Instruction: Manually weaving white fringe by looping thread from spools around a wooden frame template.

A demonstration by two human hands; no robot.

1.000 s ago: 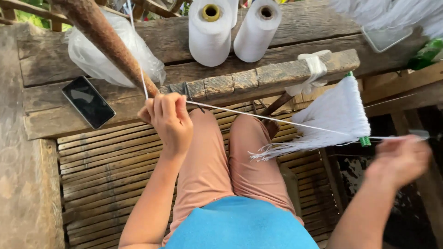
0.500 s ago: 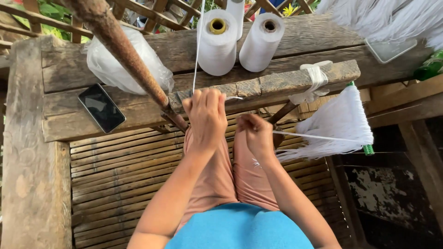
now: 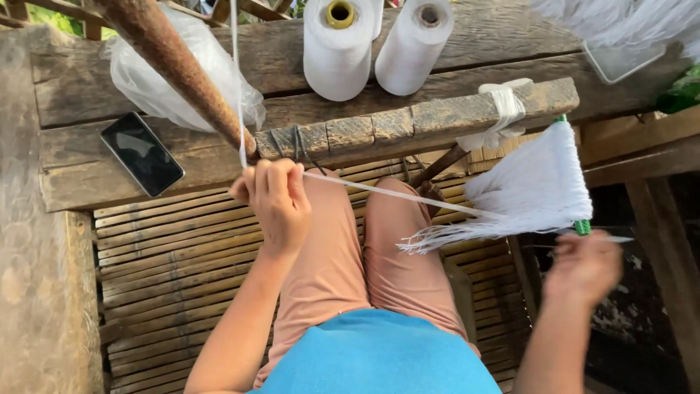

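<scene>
Moved: half a second ago I had both hands together at the beam; now my right hand [image 3: 583, 266] has swung out low to the right and my left hand [image 3: 273, 201] has stayed near the beam [image 3: 415, 124].
Left grip: clenched on the white string [image 3: 394, 193], fingers curled over it just below the beam's left end.
Right grip: blurred by motion, so I cannot tell whether it is closed; a thin pale stick [image 3: 609, 238] shows at its top edge.
String: one run drops from the top of the view straight down to my left hand; another goes from that hand rightward across my knees to the tuft.
Tuft: a white fan of cut threads [image 3: 532, 190], bound at a green tip [image 3: 581, 227] just above my right hand, loose ends pointing left.
Beam: worn wood, lying across the view above my knees, with a white cloth tie [image 3: 503, 106] wrapped near its right end and dark cord wound near its left.
Pole: a rusty brown rod [image 3: 175, 62] slants from the upper left down to the beam's left end.
Bench: plank top [image 3: 87, 109] behind the beam, carrying two white spools [image 3: 339, 55], a dark phone [image 3: 142, 153] lying flat, and a clear plastic bag [image 3: 164, 84] behind the pole.
Seat: bamboo slats [image 3: 168, 270] under my legs.
</scene>
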